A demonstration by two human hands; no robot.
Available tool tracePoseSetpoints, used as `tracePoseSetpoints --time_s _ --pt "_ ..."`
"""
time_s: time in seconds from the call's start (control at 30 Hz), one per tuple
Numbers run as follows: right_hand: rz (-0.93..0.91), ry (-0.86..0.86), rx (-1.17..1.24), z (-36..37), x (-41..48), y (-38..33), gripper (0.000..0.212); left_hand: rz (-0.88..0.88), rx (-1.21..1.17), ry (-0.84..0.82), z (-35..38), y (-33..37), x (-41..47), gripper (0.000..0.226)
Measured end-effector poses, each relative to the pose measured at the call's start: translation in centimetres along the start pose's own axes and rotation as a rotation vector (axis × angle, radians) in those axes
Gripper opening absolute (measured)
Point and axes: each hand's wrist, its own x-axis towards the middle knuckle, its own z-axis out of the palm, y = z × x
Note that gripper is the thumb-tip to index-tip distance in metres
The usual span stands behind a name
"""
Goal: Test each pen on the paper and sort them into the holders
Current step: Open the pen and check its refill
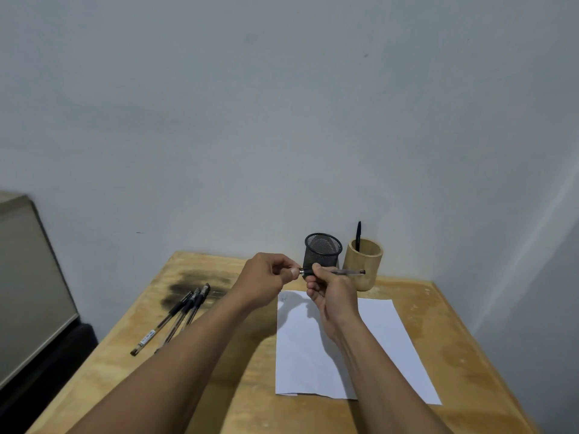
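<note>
My right hand (329,289) grips a clear-barrelled pen (347,272) held level above the top of the white paper (385,336). My left hand (266,277) pinches at the pen's left end, where a metal tip shows; whether a cap is in those fingers I cannot tell. A black mesh holder (324,249) stands behind the hands and looks empty. Right of it, a wooden holder (368,264) has one black pen (358,234) standing in it. Three pens (181,311) lie together on the table's left side. A small scribble (284,297) marks the paper's top left corner.
The wooden table (238,386) has a dark stain (194,281) at its back left, under the loose pens' far ends. A grey wall rises right behind the holders. A beige cabinet-like object (28,277) stands off the table's left edge.
</note>
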Motion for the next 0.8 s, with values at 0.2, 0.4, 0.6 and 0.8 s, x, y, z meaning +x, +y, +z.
tracePoseSetpoints --time_s 0.2,0.4,0.6,0.8 --pt "0.022 0.009 0.010 0.28 -0.25 -0.02 0.016 0.036 0.095 0.084 0.00 0.62 -0.09 0.013" --pt "-0.014 0.039 0.000 0.37 -0.09 0.35 0.013 0.023 0.047 0.101 0.30 0.45 -0.25 0.011" --pt "0.037 0.094 0.054 0.63 -0.05 0.75 0.017 0.026 0.054 0.104 0.24 0.30 -0.18 0.012" --pt "-0.021 0.071 -0.025 0.48 0.22 0.97 0.016 0.003 0.054 0.095 0.03 -0.11 -0.05 0.014"
